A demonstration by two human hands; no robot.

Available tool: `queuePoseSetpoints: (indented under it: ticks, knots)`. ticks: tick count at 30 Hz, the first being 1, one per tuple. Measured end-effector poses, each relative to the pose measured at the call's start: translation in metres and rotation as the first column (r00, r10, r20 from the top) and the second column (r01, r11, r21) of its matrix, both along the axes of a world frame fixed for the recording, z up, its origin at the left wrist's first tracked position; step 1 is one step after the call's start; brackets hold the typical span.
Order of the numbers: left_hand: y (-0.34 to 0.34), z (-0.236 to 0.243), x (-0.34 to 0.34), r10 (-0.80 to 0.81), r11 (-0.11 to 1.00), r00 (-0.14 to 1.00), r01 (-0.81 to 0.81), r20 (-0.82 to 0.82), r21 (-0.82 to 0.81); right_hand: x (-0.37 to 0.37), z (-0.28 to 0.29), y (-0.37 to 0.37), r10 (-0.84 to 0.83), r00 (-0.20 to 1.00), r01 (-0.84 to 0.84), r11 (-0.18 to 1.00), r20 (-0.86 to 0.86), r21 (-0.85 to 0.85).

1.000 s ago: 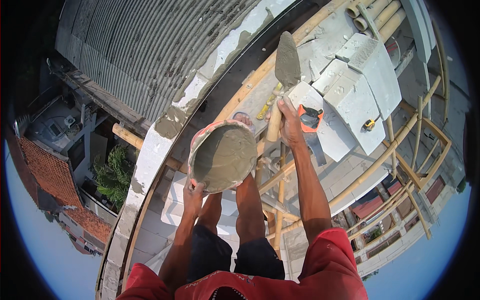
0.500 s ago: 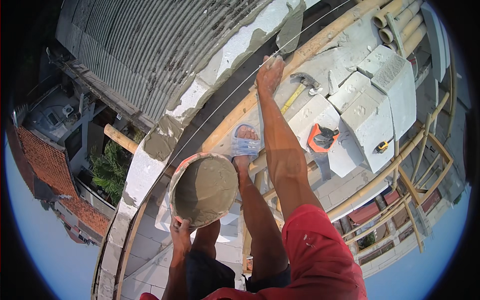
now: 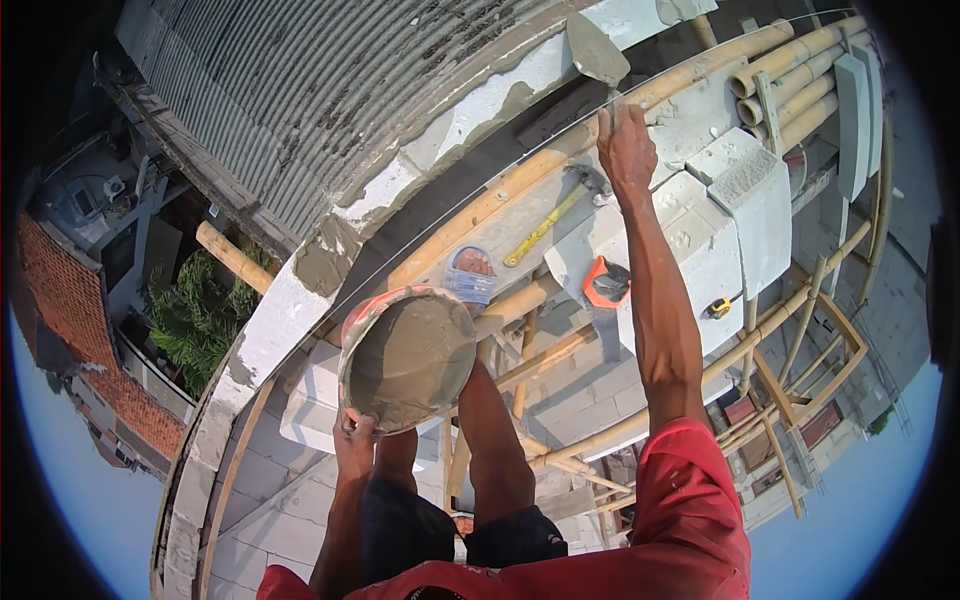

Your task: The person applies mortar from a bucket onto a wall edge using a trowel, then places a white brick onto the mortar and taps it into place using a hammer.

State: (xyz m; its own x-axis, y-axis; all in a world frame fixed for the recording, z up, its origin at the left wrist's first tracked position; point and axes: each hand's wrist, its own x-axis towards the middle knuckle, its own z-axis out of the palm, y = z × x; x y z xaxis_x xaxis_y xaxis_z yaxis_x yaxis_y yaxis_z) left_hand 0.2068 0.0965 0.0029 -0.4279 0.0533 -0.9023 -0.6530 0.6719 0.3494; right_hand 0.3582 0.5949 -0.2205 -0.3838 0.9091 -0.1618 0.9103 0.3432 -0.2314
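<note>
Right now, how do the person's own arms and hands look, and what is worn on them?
Both hands are bare, with no gloves: the left hand and the right hand. The forearms are bare and lean too. A red sleeve covers only the right upper arm. No watch, ring or band shows.

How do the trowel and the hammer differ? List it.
The trowel has a flat pointed blade smeared grey with mortar; the hammer has a dark metal head on a yellow handle. The trowel is held up over the wall in the right hand; the hammer lies untouched on the bamboo platform. The trowel's grip is hidden in the hand; the hammer's shows fully. Both are hand tools.
</note>
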Motion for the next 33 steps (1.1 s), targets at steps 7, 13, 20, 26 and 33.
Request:
queuePoseSetpoints:
  ticks: [7,13,20,26,33]
  knots:
    - [0.034,-0.004,0.008,0.084,0.996,0.993,-0.085,0.079,0.008,-0.021,-0.033,0.109,0.204,0.948,-0.218,0.976,0.243,0.030]
    - [0.040,-0.014,0.025,0.107,0.994,0.994,-0.108,0.028,0.033,-0.022,-0.030,0.132,0.042,0.966,-0.066,0.994,0.254,0.087]
    - [0.061,-0.006,0.038,0.174,0.985,0.980,-0.175,0.095,0.002,0.078,0.031,0.019,-0.328,0.944,0.310,0.919,-0.040,-0.243]
    - [0.033,0.016,0.025,0.125,0.992,0.982,-0.128,0.140,0.012,0.125,0.140,-0.162,-0.611,0.788,0.302,0.486,-0.073,-0.820]
    - [-0.003,0.025,0.012,-0.016,1.000,1.000,0.016,-0.002,0.009,0.090,0.256,-0.260,-0.325,0.932,0.193,0.070,0.160,-0.979]
